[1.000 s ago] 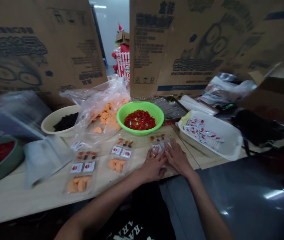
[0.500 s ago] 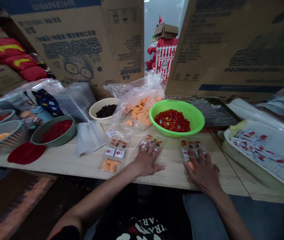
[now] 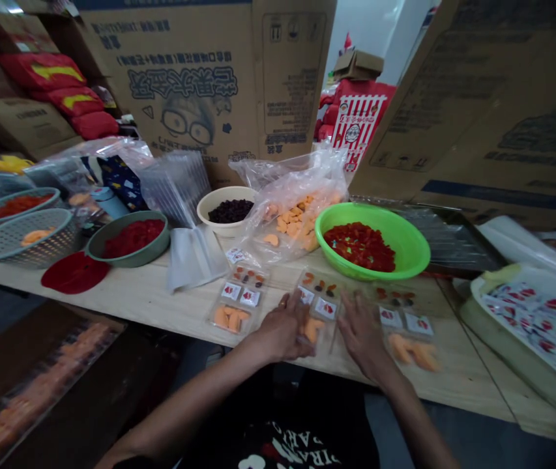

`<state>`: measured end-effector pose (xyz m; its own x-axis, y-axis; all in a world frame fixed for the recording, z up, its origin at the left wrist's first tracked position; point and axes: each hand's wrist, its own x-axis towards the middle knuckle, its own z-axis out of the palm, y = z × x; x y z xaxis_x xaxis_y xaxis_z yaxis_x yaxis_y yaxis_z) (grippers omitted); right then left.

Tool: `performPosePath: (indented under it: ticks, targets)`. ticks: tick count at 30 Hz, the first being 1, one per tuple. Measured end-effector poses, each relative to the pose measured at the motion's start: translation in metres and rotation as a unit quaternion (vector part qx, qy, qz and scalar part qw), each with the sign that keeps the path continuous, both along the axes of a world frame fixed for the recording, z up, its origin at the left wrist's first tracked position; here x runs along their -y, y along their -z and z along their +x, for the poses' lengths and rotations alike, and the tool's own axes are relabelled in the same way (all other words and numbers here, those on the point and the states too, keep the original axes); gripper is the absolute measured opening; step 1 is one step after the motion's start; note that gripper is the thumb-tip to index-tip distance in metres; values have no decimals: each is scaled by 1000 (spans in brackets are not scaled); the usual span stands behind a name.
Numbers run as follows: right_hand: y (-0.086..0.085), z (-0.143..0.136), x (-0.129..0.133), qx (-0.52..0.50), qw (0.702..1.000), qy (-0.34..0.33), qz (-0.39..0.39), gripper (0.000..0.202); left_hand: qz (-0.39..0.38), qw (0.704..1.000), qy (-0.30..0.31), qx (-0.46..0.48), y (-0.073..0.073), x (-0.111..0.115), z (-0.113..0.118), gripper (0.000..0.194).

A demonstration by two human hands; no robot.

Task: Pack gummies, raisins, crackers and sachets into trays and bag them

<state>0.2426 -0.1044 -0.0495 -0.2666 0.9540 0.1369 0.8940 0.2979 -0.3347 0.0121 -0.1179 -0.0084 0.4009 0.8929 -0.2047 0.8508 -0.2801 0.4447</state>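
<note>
Three clear compartment trays lie in a row on the wooden table (image 3: 150, 303). The left tray (image 3: 235, 299), the middle tray (image 3: 325, 307) and the right tray (image 3: 407, 319) each hold small red and dark pieces, white packets with red marks and orange pieces. My left hand (image 3: 285, 331) rests at the left edge of the middle tray, fingers apart, partly over it. At that tray's right side is my right hand (image 3: 363, 332), its fingers spread, between the middle and right trays. Neither hand grips anything visible.
Behind the trays stand a green bowl (image 3: 407, 244) of red pieces, a plastic bag (image 3: 302, 218) of orange pieces and a cream bowl (image 3: 204, 212) of dark pieces. A packet basket (image 3: 478, 296) is at right. Left are a grey-green bowl (image 3: 148, 257), baskets and a red lid (image 3: 75, 272).
My right hand has moved left off the right tray, uncovering its packets and orange pieces. My left hand has slid to the middle tray's left edge. The camera view has shifted left.
</note>
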Motion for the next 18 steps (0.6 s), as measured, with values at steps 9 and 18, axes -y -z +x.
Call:
performPosePath:
  ticks: [9,18]
  targets:
    - [-11,-59,-12,186,980,59,28,56,114,986,104,58,2,24,-7,52]
    - [16,-65,1,190,980,16,50,61,81,990,-95,-69,11,4,-128,78]
